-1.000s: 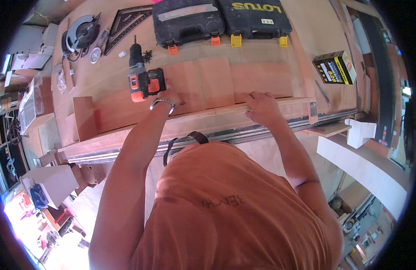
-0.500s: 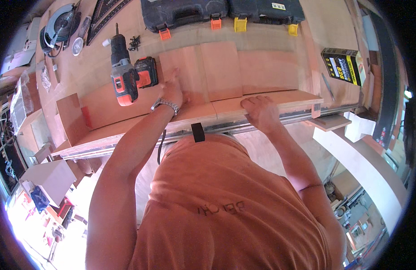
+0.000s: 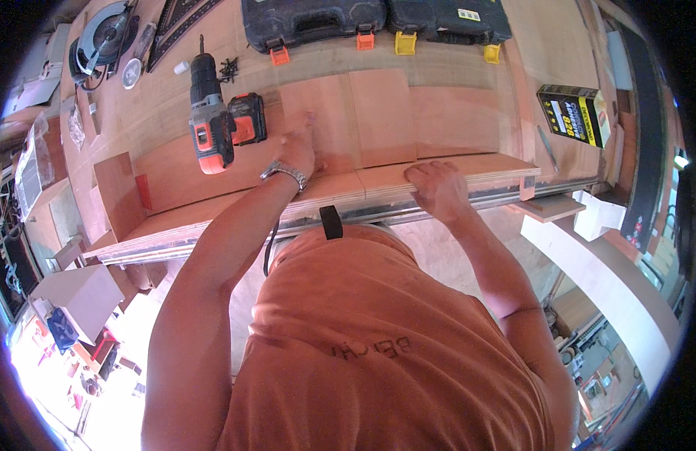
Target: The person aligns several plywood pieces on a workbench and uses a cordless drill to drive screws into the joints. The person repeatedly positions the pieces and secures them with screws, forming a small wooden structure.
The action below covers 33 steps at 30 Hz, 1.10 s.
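My left hand point(image 3: 296, 152), with a metal watch at the wrist, lies against a rectangular plywood piece point(image 3: 335, 113), fingers stretched out over its face. A second plywood piece point(image 3: 382, 120) sits right beside it, their edges close together. Both stand or lean behind a long plywood strip point(image 3: 348, 185) along the bench's near edge; which of the two I cannot tell. Farther right, my right hand point(image 3: 438, 186) has its fingers curled over the strip's near edge. A small plywood end piece point(image 3: 121, 197) rises at the strip's left end.
A cordless drill point(image 3: 211, 128) rests left of my left hand, near dark screws point(image 3: 228, 70). Two black tool cases point(image 3: 314, 26) lie at the back. A black-and-yellow can point(image 3: 572, 114) and a pencil point(image 3: 547, 146) are at right; a circular saw point(image 3: 103, 41) lies far left.
My left hand and the two plywood pieces have shifted a little to the right. The right hand stays on the strip's edge. The whole view has drifted slightly.
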Motion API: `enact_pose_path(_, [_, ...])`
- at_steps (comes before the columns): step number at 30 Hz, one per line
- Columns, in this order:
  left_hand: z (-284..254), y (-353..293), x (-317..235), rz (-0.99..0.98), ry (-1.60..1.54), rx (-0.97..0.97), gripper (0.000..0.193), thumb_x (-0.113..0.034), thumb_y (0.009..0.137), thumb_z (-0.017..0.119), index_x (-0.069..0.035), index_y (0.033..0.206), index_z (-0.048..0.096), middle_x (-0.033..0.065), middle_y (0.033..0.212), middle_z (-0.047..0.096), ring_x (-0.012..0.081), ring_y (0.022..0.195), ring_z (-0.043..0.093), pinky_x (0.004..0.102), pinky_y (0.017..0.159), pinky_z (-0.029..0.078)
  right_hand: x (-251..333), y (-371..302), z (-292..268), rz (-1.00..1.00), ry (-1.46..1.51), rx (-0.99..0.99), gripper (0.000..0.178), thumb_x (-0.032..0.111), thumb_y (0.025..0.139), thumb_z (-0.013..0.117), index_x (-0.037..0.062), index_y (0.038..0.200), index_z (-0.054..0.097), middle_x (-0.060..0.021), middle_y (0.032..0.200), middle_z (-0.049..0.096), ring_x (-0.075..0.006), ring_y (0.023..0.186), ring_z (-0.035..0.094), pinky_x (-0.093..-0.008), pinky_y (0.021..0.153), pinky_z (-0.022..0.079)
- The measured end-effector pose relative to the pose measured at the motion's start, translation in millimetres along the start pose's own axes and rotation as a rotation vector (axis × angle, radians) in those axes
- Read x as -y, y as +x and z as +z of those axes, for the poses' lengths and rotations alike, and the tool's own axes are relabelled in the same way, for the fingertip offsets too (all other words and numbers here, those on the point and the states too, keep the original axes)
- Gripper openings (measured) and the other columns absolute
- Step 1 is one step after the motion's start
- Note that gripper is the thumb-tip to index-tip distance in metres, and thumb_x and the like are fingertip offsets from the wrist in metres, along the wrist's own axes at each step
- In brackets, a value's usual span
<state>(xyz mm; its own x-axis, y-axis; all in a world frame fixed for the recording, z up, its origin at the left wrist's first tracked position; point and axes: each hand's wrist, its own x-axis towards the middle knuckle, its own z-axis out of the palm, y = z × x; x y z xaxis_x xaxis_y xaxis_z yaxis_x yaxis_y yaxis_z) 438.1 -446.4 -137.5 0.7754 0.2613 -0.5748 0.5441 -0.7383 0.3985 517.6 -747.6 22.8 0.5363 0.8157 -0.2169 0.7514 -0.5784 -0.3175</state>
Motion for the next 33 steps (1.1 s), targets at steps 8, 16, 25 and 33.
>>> enact_pose_path(8, [-2,-5,-3,0.093,0.05,-0.001,0.1,-0.026,0.081,0.075,-0.027,0.155,0.008,0.0356,0.133,0.043,0.0499,0.115,0.055,0.0496,0.096,0.049,6,4,-8,0.007,0.016,0.039,0.034,0.018,0.066,0.076,0.0138,0.097,0.063,-0.005,0.095,0.067,-0.0264,0.09,0.064,-0.0416,0.077,0.048])
enact_pose_path(16, [-49,-4,-34,-0.166,0.169,0.114,0.082,-0.014,0.094,0.053,-0.008,0.154,-0.003,0.0326,0.14,0.044,0.0443,0.123,0.052,0.0457,0.105,0.043,-58,56,-11,0.537,0.34,0.165,0.042,0.034,0.089,0.061,0.0065,0.121,0.06,-0.0177,0.116,0.064,-0.038,0.107,0.061,-0.0448,0.096,0.046])
enact_pose_path(25, [-37,0,-14,-0.133,-0.053,0.116,0.134,-0.026,0.07,0.087,-0.016,0.152,-0.018,0.0411,0.13,0.046,0.0471,0.111,0.058,0.0474,0.098,0.048,-75,118,24,0.52,0.565,0.441,0.067,0.034,0.087,0.068,0.0018,0.14,0.043,-0.0268,0.137,0.049,-0.0368,0.125,0.051,-0.0416,0.098,0.047])
enact_pose_path(33, [-32,6,-10,-0.201,-0.121,0.095,0.098,-0.041,0.079,0.058,-0.009,0.15,-0.002,0.0419,0.132,0.043,0.0456,0.122,0.049,0.0446,0.106,0.037,-57,107,15,0.546,0.491,0.339,0.043,0.019,0.085,0.067,0.014,0.127,0.058,-0.0161,0.134,0.054,-0.033,0.123,0.052,-0.0374,0.106,0.042])
